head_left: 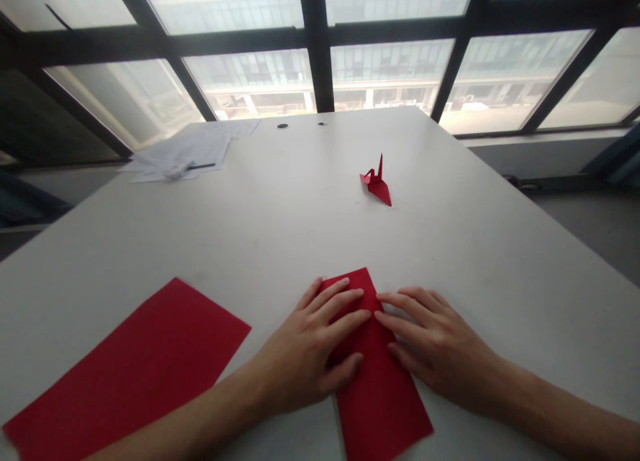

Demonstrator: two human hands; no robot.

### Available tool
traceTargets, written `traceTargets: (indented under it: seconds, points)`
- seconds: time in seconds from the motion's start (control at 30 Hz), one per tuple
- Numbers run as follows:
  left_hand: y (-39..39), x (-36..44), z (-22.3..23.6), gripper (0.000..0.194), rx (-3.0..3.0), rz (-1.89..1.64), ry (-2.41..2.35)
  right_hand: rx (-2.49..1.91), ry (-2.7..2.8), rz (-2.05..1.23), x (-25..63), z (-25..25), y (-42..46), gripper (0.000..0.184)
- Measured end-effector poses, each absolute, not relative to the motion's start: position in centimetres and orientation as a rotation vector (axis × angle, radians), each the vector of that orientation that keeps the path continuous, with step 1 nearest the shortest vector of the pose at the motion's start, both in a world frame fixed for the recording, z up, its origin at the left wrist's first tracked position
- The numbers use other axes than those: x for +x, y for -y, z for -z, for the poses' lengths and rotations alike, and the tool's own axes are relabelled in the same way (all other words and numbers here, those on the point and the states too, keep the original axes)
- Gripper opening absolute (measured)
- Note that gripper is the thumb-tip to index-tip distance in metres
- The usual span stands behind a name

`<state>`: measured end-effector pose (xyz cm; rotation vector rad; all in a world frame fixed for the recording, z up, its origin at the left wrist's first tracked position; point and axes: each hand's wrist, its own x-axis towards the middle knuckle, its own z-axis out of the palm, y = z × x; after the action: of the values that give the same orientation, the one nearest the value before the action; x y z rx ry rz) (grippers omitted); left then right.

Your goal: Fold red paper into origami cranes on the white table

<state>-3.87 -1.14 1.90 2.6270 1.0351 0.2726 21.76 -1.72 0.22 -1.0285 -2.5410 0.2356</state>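
Note:
A narrow strip of red paper, which looks folded, lies lengthwise in front of me on the white table. My left hand rests flat across its upper part with the fingers spread. At the strip's right edge, the fingertips of my right hand touch the paper, its fingers stretched out and slightly apart. A larger sheet of red paper lies flat on the left, partly covered by my left forearm. Farther off stands a folded red paper crane.
White papers lie spread at the table's far left, with a dark pen and a crumpled whitish item on them. A round dark-centred disc is near the far edge. Large dark-framed windows stand behind the table.

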Motion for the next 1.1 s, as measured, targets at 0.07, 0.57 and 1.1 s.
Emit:
traceTargets:
  seconds: [0.07,0.57,1.1]
  points:
    - [1.2,-3.8,-1.9,0.056,2.627,-0.294,-1.029,-1.029,2.544,-0.201,21.7,-0.3,1.7,0.037]
    - [1.2,-3.7,-2.1,0.050,2.622,-0.288,-1.028,-1.106,2.317,-0.285,22.3,0.4,0.7,0.037]
    - [1.0,-3.8,-1.9,0.049,2.663,-0.238,-1.035,-0.986,2.609,-0.603,24.1,-1.4,0.1,0.050]
